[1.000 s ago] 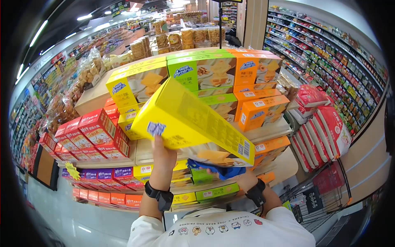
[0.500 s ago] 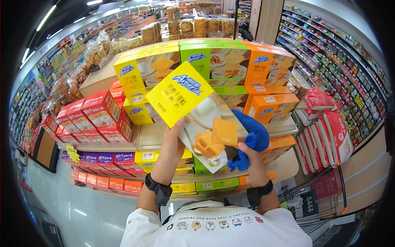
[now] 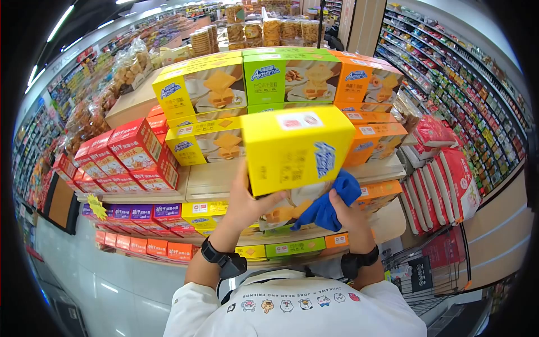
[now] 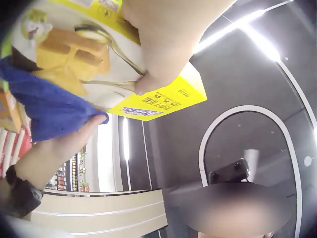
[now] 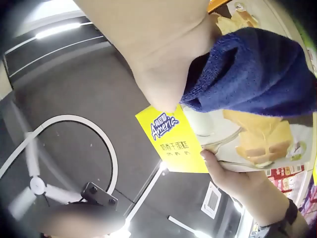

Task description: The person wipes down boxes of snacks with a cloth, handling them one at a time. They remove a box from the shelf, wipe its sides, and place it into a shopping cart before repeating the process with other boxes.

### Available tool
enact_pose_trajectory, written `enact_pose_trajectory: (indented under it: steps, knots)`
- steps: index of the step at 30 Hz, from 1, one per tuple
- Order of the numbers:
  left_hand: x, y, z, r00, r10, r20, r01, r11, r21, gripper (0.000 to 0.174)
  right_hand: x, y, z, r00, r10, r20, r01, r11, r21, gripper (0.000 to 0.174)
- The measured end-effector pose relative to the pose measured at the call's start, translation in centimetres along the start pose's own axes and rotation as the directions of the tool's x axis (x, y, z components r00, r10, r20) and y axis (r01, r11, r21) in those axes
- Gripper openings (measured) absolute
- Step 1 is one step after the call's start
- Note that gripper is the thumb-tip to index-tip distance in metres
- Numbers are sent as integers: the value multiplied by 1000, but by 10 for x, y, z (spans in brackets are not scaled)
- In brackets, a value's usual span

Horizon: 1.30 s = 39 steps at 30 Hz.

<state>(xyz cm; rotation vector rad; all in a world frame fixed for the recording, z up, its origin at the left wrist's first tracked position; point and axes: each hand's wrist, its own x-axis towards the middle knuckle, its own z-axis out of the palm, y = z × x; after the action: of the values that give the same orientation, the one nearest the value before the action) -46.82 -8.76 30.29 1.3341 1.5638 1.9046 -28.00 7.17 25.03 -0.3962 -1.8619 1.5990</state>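
Note:
A yellow Ameria cake box (image 3: 297, 149) is held up in front of the shelves, its yellow end turned toward the head camera. My left hand (image 3: 250, 196) grips it at the lower left, the thumb on the picture face, as the left wrist view also shows. In my right hand (image 3: 349, 213) is a bunched blue cloth (image 3: 336, 205), pinched under the thumb. The cloth (image 5: 257, 74) lies against the picture face of the box in the right wrist view. Most of the right fingers are hidden behind the cloth.
Stacked yellow boxes (image 3: 208, 90), green boxes (image 3: 292, 78) and orange boxes (image 3: 368, 84) line the display behind. Red boxes (image 3: 126, 151) stand left, purple boxes (image 3: 135, 213) below them. Rice-like sacks (image 3: 449, 185) and a shopping cart (image 3: 432, 269) are on the right.
The box has been turned over in the hands: first a barcoded side, then the picture face, now the yellow end shows. The blue cloth has moved from the right edge to the lower front.

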Motion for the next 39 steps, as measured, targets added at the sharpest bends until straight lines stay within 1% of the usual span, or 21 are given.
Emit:
enact_pose_trajectory:
  steps: [1,2,5,8,11,14,17,20,23,26,27,29,30,33,35,36,37,38,39]
  knots:
    - [0,1,4,999,12,44,-14,998,59,67,-1,5,-1,998,48,-28,-46,996,72,49]
    - [-2,-6,6,999,-10,43,7,998,69,71,-2,7,-2,994,98,-53,-89,985,146,51]
    - [-7,-26,12,999,-25,21,25,1000,10,70,-5,3,1,969,201,-145,-189,978,93,57]
    - [-14,-39,15,1000,12,21,-14,996,86,71,-3,8,5,974,151,-168,-114,971,210,58]
    - [-16,-31,14,998,-5,61,-1,994,106,74,0,6,10,976,76,-206,3,934,357,57]
    - [-21,-24,14,999,6,49,-10,996,88,75,3,0,19,976,53,-213,37,917,398,54]
    - [-28,-29,14,1000,13,-1,-13,999,53,71,7,-21,37,953,18,-301,66,962,264,48]
    - [-31,-22,13,989,-109,-103,112,993,29,65,19,-18,39,948,158,-275,-116,980,161,42]
    - [-38,-28,5,980,-75,-185,79,997,12,60,33,-32,44,976,-18,-215,27,999,38,39]
    - [-51,-31,-9,948,-122,-295,101,991,-84,58,42,-58,47,970,-120,-212,70,971,-229,36]
    - [-56,-36,-17,933,-144,-331,121,989,-88,57,45,-63,49,957,-179,-228,86,927,-365,34]
    - [-62,-48,-32,901,-190,-390,161,981,-106,57,54,-73,51,924,-298,-241,89,779,-620,32]
    - [-63,-48,-36,899,-153,-410,118,987,-109,57,60,-80,56,828,-489,-276,202,717,-667,30]
    - [-64,-40,-46,931,-144,-334,110,987,-121,69,72,-98,44,688,-620,-377,31,545,-838,25]
    - [-63,-33,-51,973,-132,-191,146,987,64,84,62,-136,51,613,-711,-345,170,545,-821,18]
    - [-65,-32,-51,983,-148,-111,164,974,157,92,65,-140,51,497,-821,-280,227,435,-871,17]
    - [-69,-30,-50,983,-181,-44,186,939,291,96,70,-145,49,380,-902,-204,260,316,-913,21]
    - [-69,-28,-49,975,-220,20,192,887,419,100,72,-156,53,390,-900,-196,289,322,-901,29]
    - [-71,-26,-47,960,-269,83,183,820,542,105,72,-165,56,394,-897,-201,299,332,-894,31]
